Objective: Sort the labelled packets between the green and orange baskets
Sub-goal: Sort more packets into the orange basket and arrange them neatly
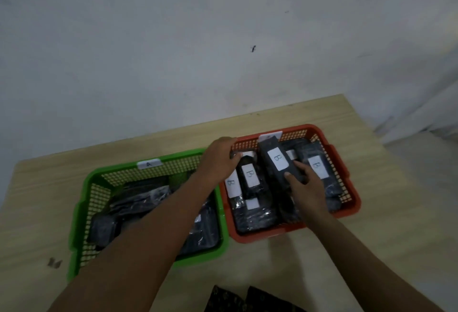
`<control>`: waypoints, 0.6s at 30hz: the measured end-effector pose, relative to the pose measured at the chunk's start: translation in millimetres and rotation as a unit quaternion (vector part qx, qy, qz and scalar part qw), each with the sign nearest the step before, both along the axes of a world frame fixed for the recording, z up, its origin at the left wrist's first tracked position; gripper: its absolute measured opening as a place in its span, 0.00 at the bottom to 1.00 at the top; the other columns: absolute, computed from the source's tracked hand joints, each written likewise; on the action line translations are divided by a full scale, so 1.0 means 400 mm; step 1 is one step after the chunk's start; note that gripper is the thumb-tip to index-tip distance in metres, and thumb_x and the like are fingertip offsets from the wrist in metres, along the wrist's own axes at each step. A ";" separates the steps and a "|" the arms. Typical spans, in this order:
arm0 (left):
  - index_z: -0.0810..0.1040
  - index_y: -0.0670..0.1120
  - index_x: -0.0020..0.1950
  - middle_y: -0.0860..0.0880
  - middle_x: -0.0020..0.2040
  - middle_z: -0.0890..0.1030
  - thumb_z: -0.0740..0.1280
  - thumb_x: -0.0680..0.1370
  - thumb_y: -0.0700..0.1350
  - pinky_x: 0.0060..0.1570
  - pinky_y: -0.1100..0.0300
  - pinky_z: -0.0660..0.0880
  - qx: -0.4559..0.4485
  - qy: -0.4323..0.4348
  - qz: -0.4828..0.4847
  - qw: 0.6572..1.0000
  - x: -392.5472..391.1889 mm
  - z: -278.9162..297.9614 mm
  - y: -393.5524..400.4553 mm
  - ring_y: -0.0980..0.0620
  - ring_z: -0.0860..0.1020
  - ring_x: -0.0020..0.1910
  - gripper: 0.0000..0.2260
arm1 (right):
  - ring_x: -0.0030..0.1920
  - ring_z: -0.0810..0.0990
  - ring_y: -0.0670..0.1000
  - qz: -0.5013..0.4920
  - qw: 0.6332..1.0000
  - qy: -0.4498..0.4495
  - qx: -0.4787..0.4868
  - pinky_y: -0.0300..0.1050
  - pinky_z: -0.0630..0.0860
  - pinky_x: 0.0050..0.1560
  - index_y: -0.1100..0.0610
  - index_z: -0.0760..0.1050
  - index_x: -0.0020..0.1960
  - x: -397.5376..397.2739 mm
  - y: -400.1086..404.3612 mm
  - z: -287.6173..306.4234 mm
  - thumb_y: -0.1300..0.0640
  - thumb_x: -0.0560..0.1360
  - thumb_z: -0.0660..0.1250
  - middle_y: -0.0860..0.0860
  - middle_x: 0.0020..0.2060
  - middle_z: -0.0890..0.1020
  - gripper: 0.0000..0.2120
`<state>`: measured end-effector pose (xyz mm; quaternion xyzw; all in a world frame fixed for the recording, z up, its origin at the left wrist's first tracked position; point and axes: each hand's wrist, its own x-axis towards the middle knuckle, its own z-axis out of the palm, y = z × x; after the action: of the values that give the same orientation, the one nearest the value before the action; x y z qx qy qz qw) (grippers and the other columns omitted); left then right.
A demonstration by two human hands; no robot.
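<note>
Both forearms bare, no sleeves; dark patterned garment at bottom edge.

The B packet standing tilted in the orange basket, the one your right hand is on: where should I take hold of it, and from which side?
Take the tilted B packet by its near, lower end, coming from the front right, where the right hand already grips it. Its far end leans on the orange basket back wall, and other packets crowd its left, so the near end is freest. Close the fingers across its narrow width.

A light wooden table carries the green basket beside the orange basket.
</note>
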<state>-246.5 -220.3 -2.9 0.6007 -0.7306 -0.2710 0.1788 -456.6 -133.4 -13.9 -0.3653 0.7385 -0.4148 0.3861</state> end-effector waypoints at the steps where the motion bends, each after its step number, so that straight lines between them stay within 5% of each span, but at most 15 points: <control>1: 0.72 0.46 0.71 0.45 0.67 0.76 0.66 0.78 0.51 0.63 0.52 0.71 0.004 -0.018 -0.007 1.000 -0.022 -0.009 -0.020 0.45 0.73 0.65 0.23 | 0.55 0.79 0.51 0.009 1.000 0.006 0.009 0.54 0.78 0.58 0.51 0.75 0.65 -0.015 -0.002 -0.010 0.56 0.77 0.69 0.50 0.56 0.80 0.17; 5: 0.71 0.44 0.72 0.43 0.68 0.75 0.65 0.79 0.50 0.65 0.50 0.70 0.001 -0.064 -0.027 0.998 -0.081 -0.041 -0.084 0.43 0.73 0.66 0.23 | 0.53 0.77 0.47 0.034 0.999 -0.012 0.022 0.47 0.76 0.56 0.49 0.75 0.64 -0.030 -0.021 -0.036 0.56 0.77 0.68 0.44 0.51 0.78 0.15; 8: 0.75 0.44 0.67 0.42 0.61 0.79 0.64 0.79 0.48 0.58 0.50 0.73 -0.002 -0.082 -0.026 0.996 -0.094 -0.055 -0.114 0.41 0.77 0.59 0.18 | 0.47 0.77 0.41 0.051 0.998 -0.031 0.028 0.38 0.74 0.48 0.45 0.74 0.58 -0.023 -0.038 -0.051 0.57 0.78 0.68 0.37 0.45 0.77 0.11; 14: 0.83 0.46 0.54 0.46 0.47 0.84 0.65 0.78 0.48 0.46 0.52 0.76 -0.007 -0.075 -0.013 0.997 -0.086 -0.080 -0.157 0.45 0.79 0.47 0.10 | 0.44 0.78 0.39 0.088 0.993 0.069 0.028 0.28 0.70 0.43 0.51 0.78 0.57 -0.022 -0.041 -0.074 0.54 0.77 0.69 0.43 0.44 0.80 0.09; 18: 0.83 0.46 0.55 0.46 0.49 0.84 0.65 0.79 0.48 0.49 0.51 0.77 -0.008 -0.053 -0.011 0.998 -0.081 -0.087 -0.156 0.46 0.80 0.48 0.11 | 0.51 0.78 0.46 0.127 0.981 0.146 0.016 0.40 0.74 0.51 0.49 0.78 0.60 -0.009 -0.037 -0.096 0.49 0.78 0.66 0.46 0.49 0.80 0.11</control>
<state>-278.8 -282.5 -37.7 0.6044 -0.7480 -0.2352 0.1413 -460.0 -148.1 -52.2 -0.5060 0.7413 -0.2927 0.3297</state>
